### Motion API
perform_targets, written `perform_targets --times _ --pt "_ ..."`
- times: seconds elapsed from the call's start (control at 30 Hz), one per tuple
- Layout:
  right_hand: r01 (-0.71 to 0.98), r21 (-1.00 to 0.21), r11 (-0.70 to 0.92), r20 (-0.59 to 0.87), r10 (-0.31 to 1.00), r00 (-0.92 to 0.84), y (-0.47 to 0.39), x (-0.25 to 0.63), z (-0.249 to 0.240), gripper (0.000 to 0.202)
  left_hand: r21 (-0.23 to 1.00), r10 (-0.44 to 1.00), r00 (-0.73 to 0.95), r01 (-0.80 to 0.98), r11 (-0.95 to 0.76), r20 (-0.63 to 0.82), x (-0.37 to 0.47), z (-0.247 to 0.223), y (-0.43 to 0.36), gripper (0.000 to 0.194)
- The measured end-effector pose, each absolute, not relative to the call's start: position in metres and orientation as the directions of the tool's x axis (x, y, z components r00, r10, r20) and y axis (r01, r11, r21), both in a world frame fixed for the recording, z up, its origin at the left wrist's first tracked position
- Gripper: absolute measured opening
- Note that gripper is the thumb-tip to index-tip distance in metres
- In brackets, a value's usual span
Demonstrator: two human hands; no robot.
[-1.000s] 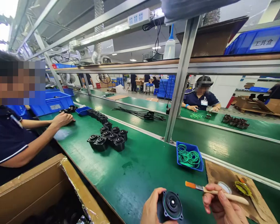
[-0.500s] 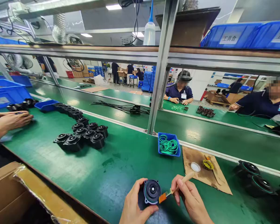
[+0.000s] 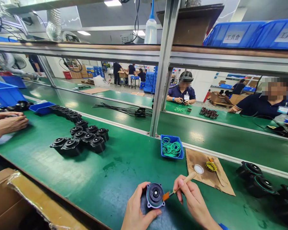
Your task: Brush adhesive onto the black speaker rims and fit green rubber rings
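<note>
My left hand (image 3: 139,209) is wrapped round a black round motor housing (image 3: 155,195), holding it upright near the bench's front edge. A green ring lies partly visible in the housing's rim. Between the fingers of my right hand (image 3: 190,196) is a wooden-handled brush (image 3: 186,181). Its orange bristles touch or nearly touch the right side of the rim. Beyond my hands stands a blue tray (image 3: 162,155) with green O-rings (image 3: 172,148). To its right, a brown cardboard sheet (image 3: 194,156) carries a yellow-rimmed pot (image 3: 211,166), a white round lid (image 3: 199,169) and another brush.
Several black housings (image 3: 70,145) stand left of centre, and others with green rings (image 3: 264,185) at the right. A co-worker's hands (image 3: 9,123) are at far left. A metal post (image 3: 162,70) rises behind the tray. An open carton (image 3: 4,198) sits front left.
The brush tip has shifted slightly up and left along the housing's rim. The whole scene has slid a little left as the camera turned. Both holds stay the same.
</note>
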State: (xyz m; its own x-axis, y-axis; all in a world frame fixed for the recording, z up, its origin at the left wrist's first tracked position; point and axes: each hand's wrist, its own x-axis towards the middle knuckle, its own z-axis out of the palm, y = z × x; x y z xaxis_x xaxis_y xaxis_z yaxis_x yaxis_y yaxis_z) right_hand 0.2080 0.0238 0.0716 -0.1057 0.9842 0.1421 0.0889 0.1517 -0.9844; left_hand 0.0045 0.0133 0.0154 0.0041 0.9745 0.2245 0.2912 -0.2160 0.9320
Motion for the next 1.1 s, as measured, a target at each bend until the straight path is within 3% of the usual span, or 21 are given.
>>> perform_targets --times 0.2,0.33,0.6,0.73,0.87,1.1 --pt "0.08 -0.984 0.16 0.146 0.977 -0.153 0.021 0.205 0.072 0.054 0.942 0.981 0.019 0.277 -0.189 0.191 0.004 0.021 0.013 0.06" --pt "0.155 -0.955 0.254 0.238 0.964 -0.115 0.026 0.209 0.071 0.052 0.961 0.99 0.037 0.239 -0.139 0.134 0.004 0.026 0.014 0.059" --pt "0.244 -0.858 0.452 0.438 0.892 -0.111 0.024 0.209 0.076 0.047 0.932 0.97 0.064 0.269 -0.243 0.235 0.001 0.014 0.01 0.072" --pt "0.276 -0.796 0.539 0.565 0.825 0.016 0.018 0.209 0.086 0.05 0.831 0.889 0.045 0.338 -0.443 0.456 -0.002 0.002 0.011 0.067" --pt "0.418 -0.71 0.567 0.64 0.767 0.048 0.014 0.206 0.095 0.059 0.634 0.727 0.124 0.407 -0.658 0.675 -0.006 0.003 0.016 0.048" --pt "0.437 -0.66 0.611 0.671 0.741 -0.025 0.012 0.199 0.094 0.056 0.465 0.628 0.227 0.498 -0.732 0.745 -0.008 0.011 0.016 0.036"
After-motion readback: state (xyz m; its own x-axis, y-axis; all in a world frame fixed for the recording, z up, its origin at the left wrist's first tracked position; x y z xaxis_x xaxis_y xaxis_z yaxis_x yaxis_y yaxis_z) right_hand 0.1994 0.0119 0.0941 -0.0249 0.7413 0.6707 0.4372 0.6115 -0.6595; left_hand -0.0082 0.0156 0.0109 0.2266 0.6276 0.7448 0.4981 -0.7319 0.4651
